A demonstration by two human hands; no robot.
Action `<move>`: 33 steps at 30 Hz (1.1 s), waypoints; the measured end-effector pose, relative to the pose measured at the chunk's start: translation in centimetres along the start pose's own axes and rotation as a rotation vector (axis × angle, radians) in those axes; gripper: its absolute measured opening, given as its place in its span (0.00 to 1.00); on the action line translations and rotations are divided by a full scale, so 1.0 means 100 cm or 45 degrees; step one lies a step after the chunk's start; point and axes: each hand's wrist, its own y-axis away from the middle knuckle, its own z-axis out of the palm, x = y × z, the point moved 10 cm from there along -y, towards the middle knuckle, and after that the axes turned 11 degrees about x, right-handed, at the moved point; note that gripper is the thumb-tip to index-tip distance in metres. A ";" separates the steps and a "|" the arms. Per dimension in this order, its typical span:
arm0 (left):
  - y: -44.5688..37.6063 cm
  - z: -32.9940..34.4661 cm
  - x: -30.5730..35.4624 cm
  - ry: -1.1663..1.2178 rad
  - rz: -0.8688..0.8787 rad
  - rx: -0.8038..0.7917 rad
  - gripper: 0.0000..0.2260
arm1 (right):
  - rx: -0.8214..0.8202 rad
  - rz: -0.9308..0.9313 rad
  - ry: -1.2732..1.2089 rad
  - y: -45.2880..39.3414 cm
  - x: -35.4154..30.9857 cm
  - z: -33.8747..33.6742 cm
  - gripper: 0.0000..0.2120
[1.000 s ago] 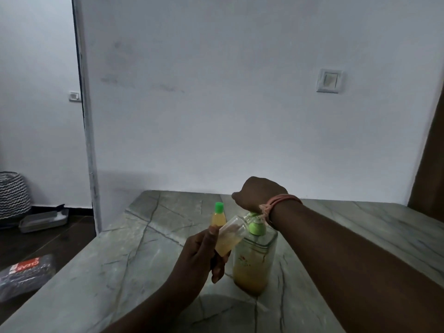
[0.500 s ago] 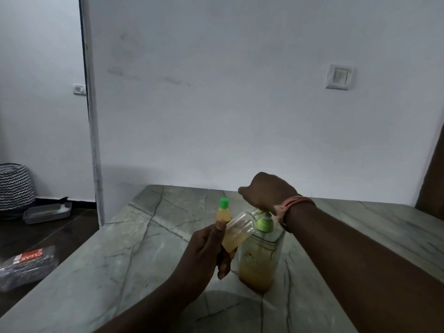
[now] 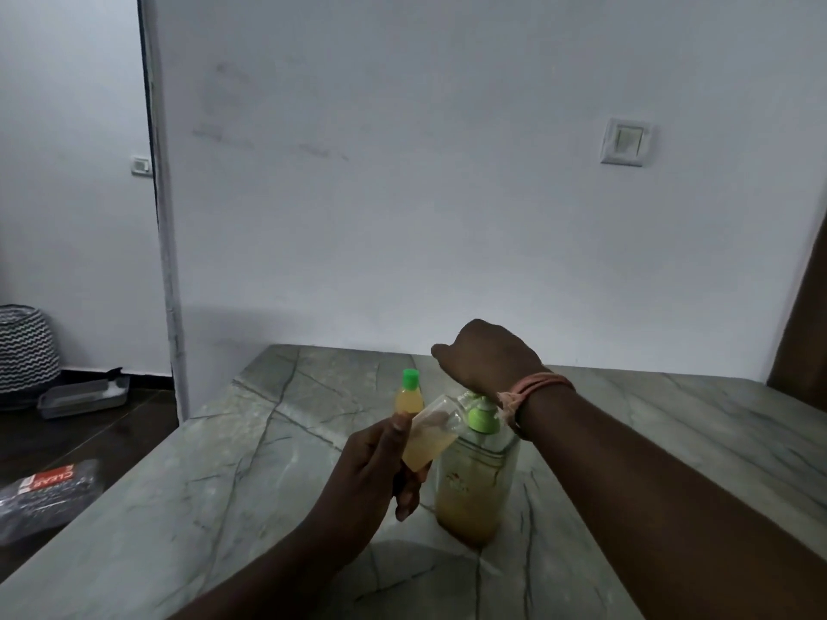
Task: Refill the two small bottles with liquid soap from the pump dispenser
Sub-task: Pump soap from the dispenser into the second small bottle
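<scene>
A clear pump dispenser (image 3: 474,490) with a green collar and yellow soap in its lower part stands on the marble table (image 3: 223,463). My left hand (image 3: 380,467) grips a small clear bottle (image 3: 429,434), part full of yellow soap, tilted with its mouth against the pump's spout. My right hand (image 3: 488,355) rests on top of the pump head; its fingers are hidden behind the hand. A second small bottle (image 3: 409,393) with a green cap and yellow soap inside stands upright just behind my left hand.
The white wall rises at the table's far edge, with a switch (image 3: 625,141) on it. On the dark floor at the left lie a grey tray (image 3: 83,396), a patterned basket (image 3: 27,346) and a plastic-wrapped pack (image 3: 44,490). A brown door edge (image 3: 801,342) shows at the right.
My right hand has risen a little above the pump. The small bottle stays at the spout in my left hand. The camera has tilted slightly.
</scene>
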 end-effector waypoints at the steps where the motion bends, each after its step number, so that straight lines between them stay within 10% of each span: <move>1: 0.000 0.000 0.001 0.003 0.007 0.001 0.24 | 0.013 0.041 -0.062 0.001 0.004 0.002 0.17; 33: 0.000 0.005 0.004 0.013 0.057 -0.054 0.15 | -0.001 0.036 -0.060 -0.002 0.007 0.011 0.17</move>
